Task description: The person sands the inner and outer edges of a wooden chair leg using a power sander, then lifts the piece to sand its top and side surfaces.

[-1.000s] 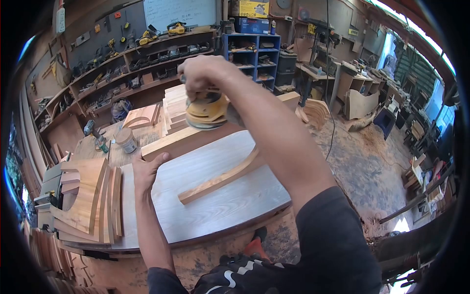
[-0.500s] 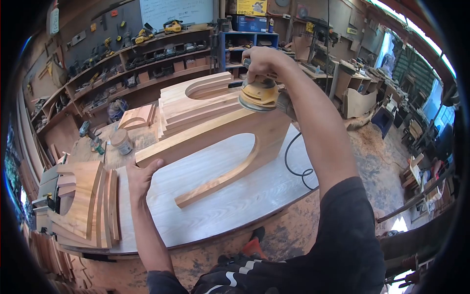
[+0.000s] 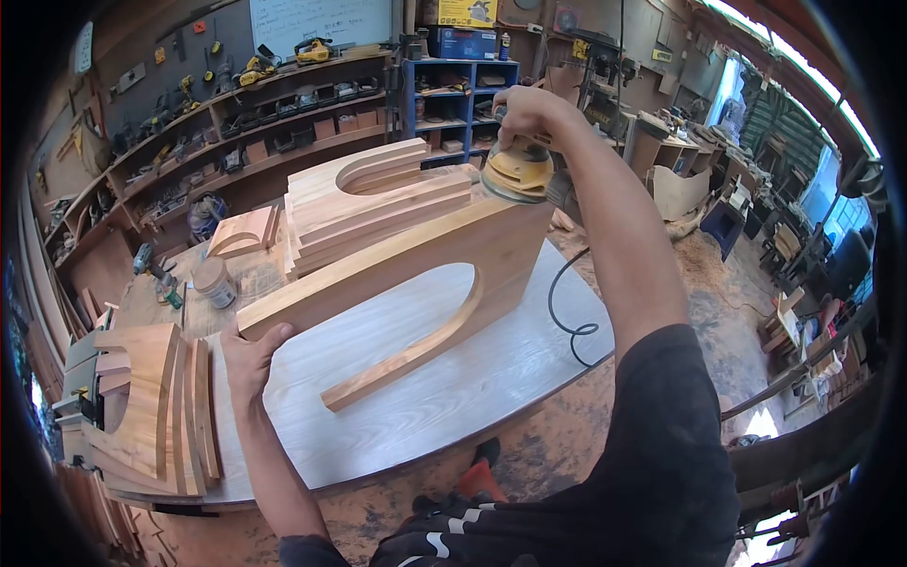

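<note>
A U-shaped wooden piece (image 3: 378, 253) stands on edge on the pale board (image 3: 444, 378). My left hand (image 3: 253, 357) grips its near left end, thumb on the face. My right hand (image 3: 529, 118) is wrapped round the top of a yellow sander (image 3: 518, 170), whose pad rests at the far right end of the piece's upper edge. A dark cord (image 3: 557, 307) loops down on the board to the right of the piece.
Curved pieces are stacked behind (image 3: 378, 194) and at the left (image 3: 151, 397). A jar (image 3: 215, 282) and a drill (image 3: 142, 257) are at the back left. Tool shelves (image 3: 255, 128) and a blue shelf unit (image 3: 439, 109) line the wall.
The sander in my right hand has moved a little further toward the right end of the edge. The whole view has shifted slightly, and my left hand keeps its grip.
</note>
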`<state>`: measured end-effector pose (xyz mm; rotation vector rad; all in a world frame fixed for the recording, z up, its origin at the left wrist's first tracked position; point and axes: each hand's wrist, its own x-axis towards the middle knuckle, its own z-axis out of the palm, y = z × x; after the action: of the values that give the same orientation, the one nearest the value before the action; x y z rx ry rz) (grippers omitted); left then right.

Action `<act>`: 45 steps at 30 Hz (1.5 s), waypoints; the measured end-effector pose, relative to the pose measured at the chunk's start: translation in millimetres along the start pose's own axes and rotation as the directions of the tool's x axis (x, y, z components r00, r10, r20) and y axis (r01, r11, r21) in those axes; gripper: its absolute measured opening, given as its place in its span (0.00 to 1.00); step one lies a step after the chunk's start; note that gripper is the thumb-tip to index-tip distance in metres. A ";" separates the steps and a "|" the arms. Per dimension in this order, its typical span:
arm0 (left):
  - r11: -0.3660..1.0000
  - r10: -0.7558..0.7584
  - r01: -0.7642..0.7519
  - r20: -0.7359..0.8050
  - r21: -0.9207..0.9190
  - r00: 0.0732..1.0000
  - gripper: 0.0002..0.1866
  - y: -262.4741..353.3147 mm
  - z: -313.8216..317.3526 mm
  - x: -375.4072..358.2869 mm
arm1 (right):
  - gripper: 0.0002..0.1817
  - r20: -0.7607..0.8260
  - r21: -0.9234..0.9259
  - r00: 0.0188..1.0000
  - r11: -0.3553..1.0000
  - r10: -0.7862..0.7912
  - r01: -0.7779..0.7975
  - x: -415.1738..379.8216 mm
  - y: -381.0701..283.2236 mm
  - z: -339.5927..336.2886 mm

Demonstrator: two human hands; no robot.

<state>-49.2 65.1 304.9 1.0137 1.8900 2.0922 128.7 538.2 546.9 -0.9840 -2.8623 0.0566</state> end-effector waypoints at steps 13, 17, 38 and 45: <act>0.999 0.047 -0.047 -0.011 -0.003 0.999 0.27 4.6 5.4 2.8 | 0.44 -0.009 -0.018 0.995 0.995 0.097 -0.097 20.5 53.1 0.6; 0.999 0.031 -0.031 0.000 -0.019 1.000 0.27 4.7 3.8 1.8 | 0.43 -0.010 -0.042 0.994 0.993 0.107 -0.107 19.7 61.3 -1.7; 0.999 -0.031 0.030 0.004 0.016 1.000 0.26 1.2 3.0 3.0 | 0.41 -0.026 0.009 0.980 0.980 -0.199 0.200 -39.0 -55.9 -0.3; 0.999 0.011 -0.011 0.000 -0.033 1.000 0.26 4.2 7.2 2.8 | 0.41 -0.071 -0.051 0.964 0.966 -0.256 0.253 -43.5 -76.9 3.3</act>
<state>-45.9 71.7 309.7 1.0190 1.8473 2.1220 115.4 450.8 545.0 -0.6019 -2.9017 -0.0628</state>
